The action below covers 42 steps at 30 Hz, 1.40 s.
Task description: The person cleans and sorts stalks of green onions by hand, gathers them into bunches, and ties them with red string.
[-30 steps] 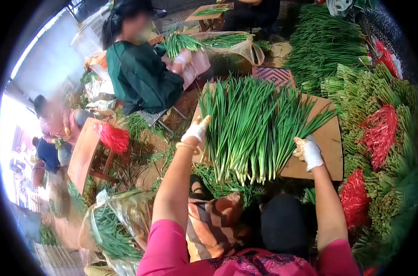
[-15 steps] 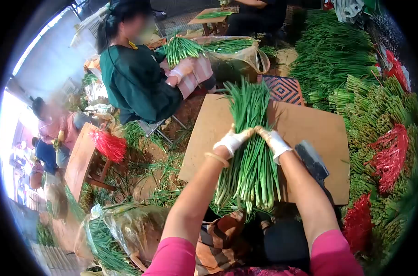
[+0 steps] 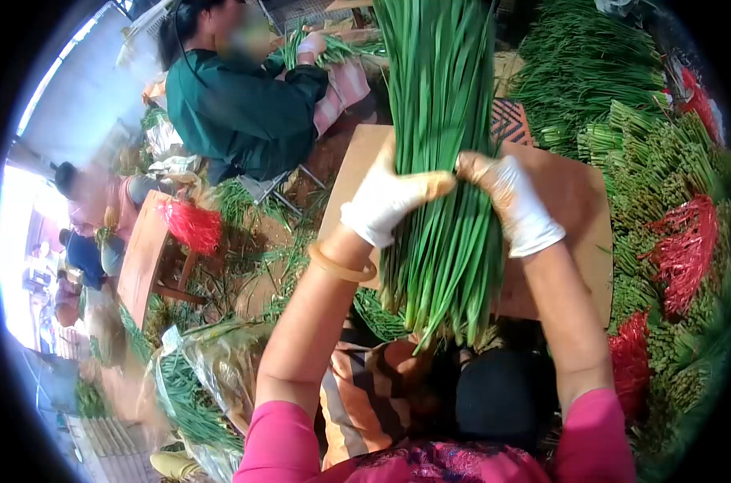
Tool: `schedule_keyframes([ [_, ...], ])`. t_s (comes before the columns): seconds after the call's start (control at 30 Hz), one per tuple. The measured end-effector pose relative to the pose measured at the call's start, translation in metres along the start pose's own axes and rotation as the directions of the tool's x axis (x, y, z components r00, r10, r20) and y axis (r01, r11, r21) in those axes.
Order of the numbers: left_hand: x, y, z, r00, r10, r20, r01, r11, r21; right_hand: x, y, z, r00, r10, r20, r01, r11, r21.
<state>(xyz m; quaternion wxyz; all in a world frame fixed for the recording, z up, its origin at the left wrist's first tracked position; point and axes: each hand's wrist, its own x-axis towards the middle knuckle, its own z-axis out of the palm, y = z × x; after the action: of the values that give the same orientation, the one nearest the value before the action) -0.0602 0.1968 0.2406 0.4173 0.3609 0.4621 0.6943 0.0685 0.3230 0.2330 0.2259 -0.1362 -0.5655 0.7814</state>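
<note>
A thick bundle of garlic chives (image 3: 442, 105) is held upright in front of me, leaf ends away from me and pale stem ends (image 3: 430, 310) toward my lap. My left hand (image 3: 394, 193), in a whitish glove, wraps the left side with its thumb laid across the front. On the right side my right hand (image 3: 510, 197), gloved too and yellow-stained at the fingers, grips the same bundle. The fingers behind the leaves are hidden. Beneath lies a brown board (image 3: 555, 209), partly covered by the chives.
Stacked bundles of chives (image 3: 647, 185) with red plastic strips (image 3: 687, 249) line the right side. A co-worker in dark green (image 3: 233, 109) sits at the upper left, handling chives. At left stand a small wooden table (image 3: 144, 253) and a plastic bag of chives (image 3: 192, 386).
Both hands have lifted the chives off the board and toward me, so the bundle looks larger. The co-worker's hand and chives have moved too.
</note>
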Motion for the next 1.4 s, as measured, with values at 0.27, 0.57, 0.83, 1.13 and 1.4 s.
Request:
schedule_keyframes([
  [0.27, -0.023, 0.061, 0.026, 0.938, 0.307, 0.161, -0.347, 0.855, 0.386, -0.043, -0.076, 0.031, 0.948, -0.303, 0.093, 0.317, 0.914, -0.252],
  [0.57, -0.025, 0.005, -0.007, 0.989, 0.059, 0.133, -0.135, 0.707, 0.694, -0.032, -0.018, 0.000, 0.986, -0.114, 0.119, 0.161, 0.829, -0.535],
  [0.83, 0.046, 0.014, -0.002, 0.980, -0.194, -0.043, 0.198, 0.974, 0.114, 0.017, -0.026, -0.010, 0.999, 0.048, -0.013, -0.048, 0.998, -0.029],
  [1.13, 0.039, -0.169, -0.038, 0.916, -0.006, -0.401, 0.320, 0.614, 0.722, 0.033, 0.195, -0.112, 0.918, -0.215, -0.334, -0.092, 0.704, -0.704],
  [1.4, -0.011, -0.128, -0.106, 0.855, 0.102, -0.508, 0.206, 0.832, 0.515, -0.026, 0.060, -0.111, 0.955, -0.144, -0.258, -0.152, 0.508, -0.848],
])
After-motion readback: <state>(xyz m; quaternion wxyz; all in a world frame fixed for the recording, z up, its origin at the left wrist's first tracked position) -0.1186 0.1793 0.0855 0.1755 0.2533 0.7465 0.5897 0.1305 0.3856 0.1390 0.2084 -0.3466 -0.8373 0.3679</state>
